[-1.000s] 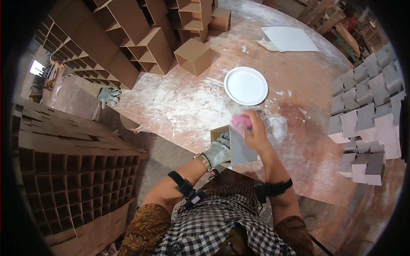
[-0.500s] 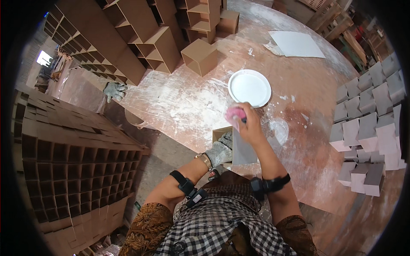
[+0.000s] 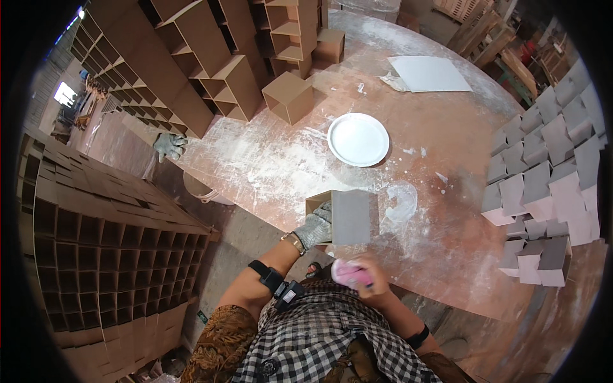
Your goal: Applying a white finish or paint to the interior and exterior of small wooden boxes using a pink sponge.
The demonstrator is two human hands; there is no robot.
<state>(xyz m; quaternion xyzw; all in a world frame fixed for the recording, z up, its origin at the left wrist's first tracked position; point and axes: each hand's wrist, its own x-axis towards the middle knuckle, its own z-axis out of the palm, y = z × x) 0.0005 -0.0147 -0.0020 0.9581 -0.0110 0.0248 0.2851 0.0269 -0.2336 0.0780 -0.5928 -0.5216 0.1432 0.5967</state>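
A small brown box [image 3: 319,203] with a grey outer face [image 3: 352,217] lies at the table's near edge, its open side toward the left. My left hand [image 3: 317,228], in a grey knitted glove, reaches into that opening and holds the box from inside; its fingertips are partly hidden. Closer to my body, beyond the table edge, my bare right hand [image 3: 373,284] is closed around a pink sponge-like pad [image 3: 350,274] with a whitish edge. The pad is apart from the box. A round white dish [image 3: 358,140] with white contents stands beyond the box.
Brown open boxes are stacked at the far left, with a single box [image 3: 288,97] beside them. Grey-faced boxes [image 3: 536,191] pile up on the right. A glove [image 3: 170,147] lies at the left edge, a white sheet [image 3: 431,73] at the back. Compartmented stacks [image 3: 121,255] stand left.
My right hand has moved from above the box's far end back toward my body, carrying the pink pad. The box's grey upper face is now uncovered. My left hand stays inside the box.
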